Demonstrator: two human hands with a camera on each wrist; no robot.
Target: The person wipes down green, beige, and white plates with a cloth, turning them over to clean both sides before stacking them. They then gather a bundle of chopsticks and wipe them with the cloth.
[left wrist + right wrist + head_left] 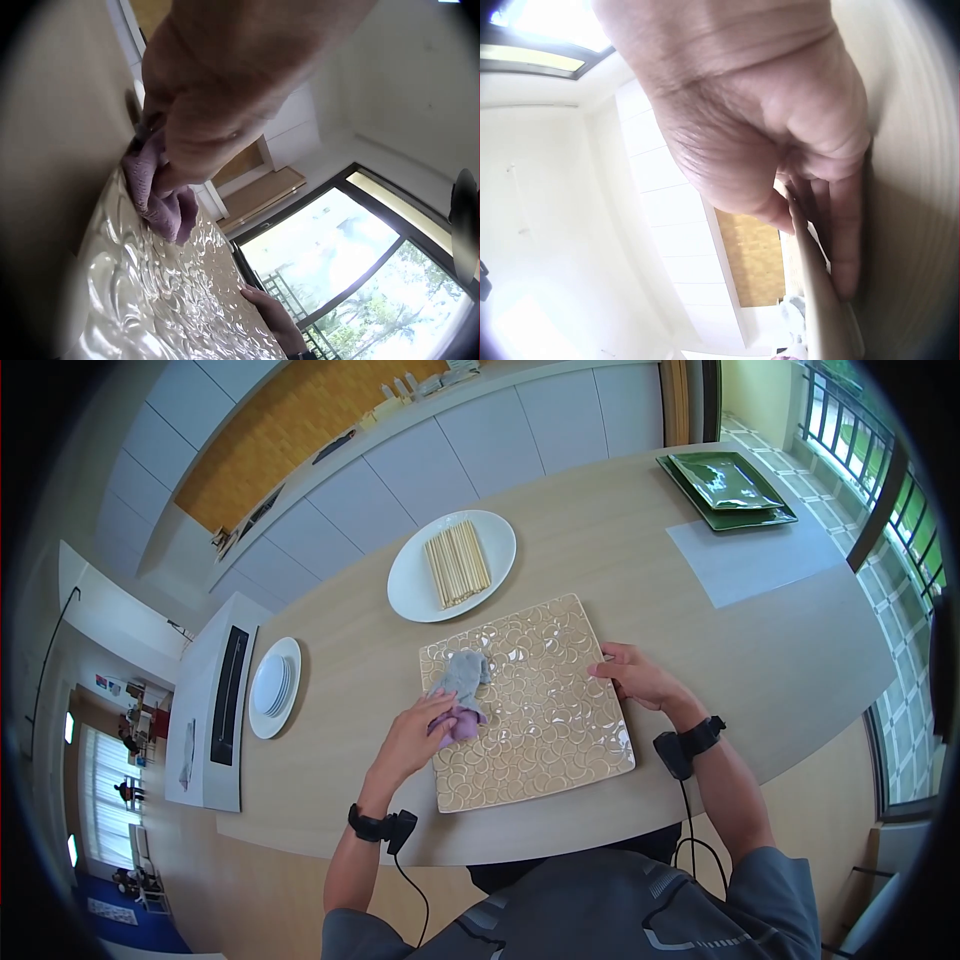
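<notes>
A large square beige plate (540, 710) with a glossy raised ring pattern lies near the table's front edge. My left hand (408, 738) pinches a grey and purple cloth (462, 678) against the plate's left side; the purple part of the cloth (161, 195) bunches under the fingers in the left wrist view. At the plate's right edge, my right hand (645, 680) grips the rim, thumb on top and fingers beneath, as the right wrist view shows, where the hand (780, 127) holds the plate's edge (817, 300).
Behind the plate, a white oval plate (405, 580) holds a row of pale sticks (458, 565). Small white plates (270, 685) are stacked on an oval one at the left. Green square plates (725, 485) stand at the back right beside a white sheet (740, 565).
</notes>
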